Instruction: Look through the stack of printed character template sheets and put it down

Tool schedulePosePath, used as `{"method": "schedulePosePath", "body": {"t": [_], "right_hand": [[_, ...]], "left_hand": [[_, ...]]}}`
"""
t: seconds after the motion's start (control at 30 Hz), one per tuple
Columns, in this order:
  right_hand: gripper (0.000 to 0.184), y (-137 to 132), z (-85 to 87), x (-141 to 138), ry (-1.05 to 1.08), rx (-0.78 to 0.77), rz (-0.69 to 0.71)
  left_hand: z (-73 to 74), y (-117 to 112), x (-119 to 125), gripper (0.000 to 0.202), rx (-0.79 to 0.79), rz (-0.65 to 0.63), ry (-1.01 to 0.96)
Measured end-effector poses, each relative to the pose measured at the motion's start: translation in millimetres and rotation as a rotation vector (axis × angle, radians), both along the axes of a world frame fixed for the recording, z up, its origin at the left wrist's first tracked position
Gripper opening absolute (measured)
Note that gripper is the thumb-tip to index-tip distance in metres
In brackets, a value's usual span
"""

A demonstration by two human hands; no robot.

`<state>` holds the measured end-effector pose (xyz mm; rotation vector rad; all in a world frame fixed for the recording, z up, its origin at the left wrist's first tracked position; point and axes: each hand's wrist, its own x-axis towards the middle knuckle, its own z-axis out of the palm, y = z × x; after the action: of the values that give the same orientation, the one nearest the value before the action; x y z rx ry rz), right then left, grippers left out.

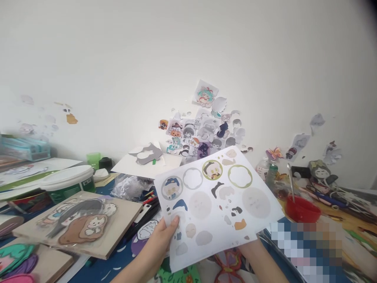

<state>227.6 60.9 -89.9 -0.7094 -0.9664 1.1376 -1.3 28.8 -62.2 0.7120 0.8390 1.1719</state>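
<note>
A white printed sheet [218, 243] with round cartoon faces and cut-out part shapes is held up and tilted over the table. My left hand [166, 232] grips its lower left side, thumb on top and fingers behind the paper. My right hand [249, 247] reaches under the lower right edge; the sheet hides its fingers. Below the sheet lie a green piece [179, 273] and a reddish butterfly-like cut-out [228, 267]. Left of my left hand, a cartoon cut-out [82, 224] rests on a wooden board [126, 214].
A lidded white tub [67, 181], a crumpled plastic bag [131, 186] and a teal pouch [26, 147] stand at left. A red bowl [303, 210] with a spoon and small bottles [262, 167] are at right. Paper cut-outs [206, 129] cover part of the wall behind.
</note>
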Motion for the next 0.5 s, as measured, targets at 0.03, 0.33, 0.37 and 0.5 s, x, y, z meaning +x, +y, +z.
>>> {"method": "schedulePosePath", "body": {"t": [0.03,0.33,0.37,0.5], "right_hand": [[0.055,-0.8,2.0,-0.8,0.032,-0.029,0.059],[0.054,7.9,19.6,11.5,0.198,-0.064,0.038],[0.053,10.6,21.9,17.4,0.219,-0.055,0.013],[0.059,12.1,33.8,40.9,0.154,-0.126,0.116]], "left_hand": [[1.1,-0.3,-0.1,0.053,0.0,0.002,-0.02],[16.1,1.8,-6.7,0.042,0.048,0.157,0.155],[16.0,2.8,-8.2,0.04,0.066,0.178,0.181],[11.3,8.8,-16.1,0.032,0.15,0.247,0.311]]}}
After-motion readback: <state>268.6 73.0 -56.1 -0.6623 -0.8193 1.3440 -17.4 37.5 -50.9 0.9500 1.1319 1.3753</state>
